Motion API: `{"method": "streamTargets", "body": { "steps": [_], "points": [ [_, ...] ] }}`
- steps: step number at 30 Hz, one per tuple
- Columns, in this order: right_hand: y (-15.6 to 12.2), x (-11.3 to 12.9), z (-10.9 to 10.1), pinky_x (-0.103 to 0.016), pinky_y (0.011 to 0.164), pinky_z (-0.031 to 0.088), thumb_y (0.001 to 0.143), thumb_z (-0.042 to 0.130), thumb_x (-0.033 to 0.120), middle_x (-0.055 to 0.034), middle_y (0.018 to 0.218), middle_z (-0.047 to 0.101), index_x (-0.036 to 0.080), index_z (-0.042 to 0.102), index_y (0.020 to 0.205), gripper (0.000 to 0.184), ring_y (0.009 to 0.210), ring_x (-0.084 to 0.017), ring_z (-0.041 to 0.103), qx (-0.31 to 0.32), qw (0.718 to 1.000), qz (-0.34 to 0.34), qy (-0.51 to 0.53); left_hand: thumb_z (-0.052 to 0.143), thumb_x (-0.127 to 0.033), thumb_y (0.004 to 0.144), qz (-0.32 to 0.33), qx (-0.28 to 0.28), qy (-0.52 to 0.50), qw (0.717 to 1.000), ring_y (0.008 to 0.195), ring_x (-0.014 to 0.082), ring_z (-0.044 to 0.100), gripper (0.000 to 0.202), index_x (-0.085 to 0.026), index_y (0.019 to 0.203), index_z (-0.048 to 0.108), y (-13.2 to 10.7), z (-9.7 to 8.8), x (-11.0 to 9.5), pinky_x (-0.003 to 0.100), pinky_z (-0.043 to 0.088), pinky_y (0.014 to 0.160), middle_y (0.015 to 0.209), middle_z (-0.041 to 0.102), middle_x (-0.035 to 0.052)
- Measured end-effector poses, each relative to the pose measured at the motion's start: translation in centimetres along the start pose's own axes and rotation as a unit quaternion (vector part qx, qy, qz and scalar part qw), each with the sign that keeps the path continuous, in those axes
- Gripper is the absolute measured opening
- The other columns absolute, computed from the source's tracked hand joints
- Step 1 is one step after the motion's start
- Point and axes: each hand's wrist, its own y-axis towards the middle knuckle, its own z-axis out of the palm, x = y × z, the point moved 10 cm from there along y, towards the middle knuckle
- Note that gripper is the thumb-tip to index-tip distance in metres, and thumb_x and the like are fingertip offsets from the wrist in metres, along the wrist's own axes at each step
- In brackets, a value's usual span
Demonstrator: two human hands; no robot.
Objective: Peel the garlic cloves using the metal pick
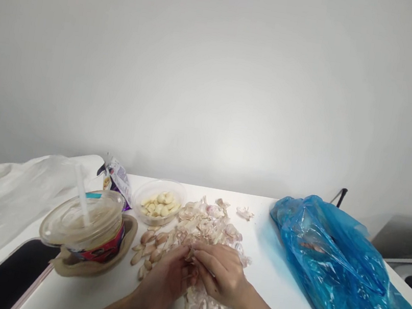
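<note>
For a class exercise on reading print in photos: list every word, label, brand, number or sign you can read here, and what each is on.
No text can be read.
Cup: red print on its side, too blurred to read.
Packet: printed, too small and blurred to read.

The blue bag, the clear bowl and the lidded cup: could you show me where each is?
Blue bag [328,266]: head view, on its crumpled middle.
Clear bowl [149,187]: head view, on its bare far wall.
Lidded cup [104,216]: head view, on its clear lid.
</note>
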Motion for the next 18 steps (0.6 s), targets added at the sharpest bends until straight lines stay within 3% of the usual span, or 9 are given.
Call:
{"method": "streamTargets", "body": {
  "steps": [18],
  "points": [
    [0.08,0.04,0.12,-0.025,0.063,0.052,0.082,0.046,0.010,-0.0099,0.092,0.067,0.013,0.053,0.101,0.020,0.079,-0.015,0.063,0.010,1.000,0.001,-0.001,0.053,-0.022,0.079,-0.003,0.019,0.010,1.000,0.054,0.0103,0.055,0.016,-0.012,0.069,0.062,-0.35,0.50,0.15,0.023,0.043,0.055,0.060,0.061,0.0016]
  ]
}}
